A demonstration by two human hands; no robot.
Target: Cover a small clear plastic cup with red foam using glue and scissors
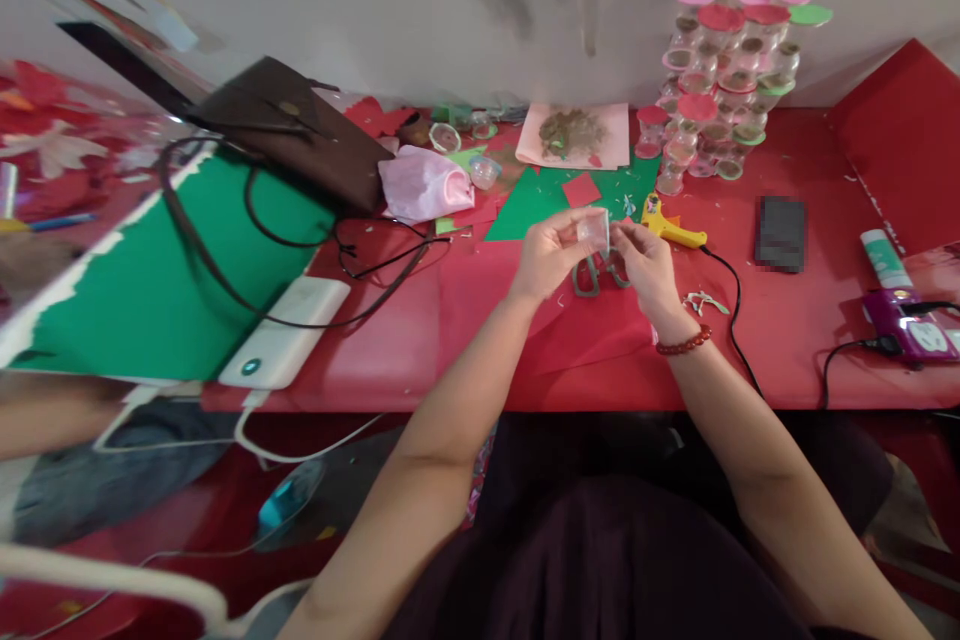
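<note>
My left hand (551, 258) is closed around a small clear plastic cup (593, 231) turned on its side, its rim facing right. Close to that rim, the fingers of my right hand (649, 265) are pinched together; whatever is between them is too small to make out. Under my hands lie scissors (586, 278), their blades hidden. A yellow glue gun (675, 228) rests just beyond my right hand, its black cord running toward the table's front edge. Behind my hands is a green sheet (529, 205) with a red paper square (581, 190) on it.
A tower of clear cups with coloured paper discs (720, 80) stands at the back right. Left are a brown bag (300, 130), a white power bank (289, 330) and a pink cloth bundle (424, 185). A dark phone-like rectangle (780, 234) and purple power strip (907, 325) lie right.
</note>
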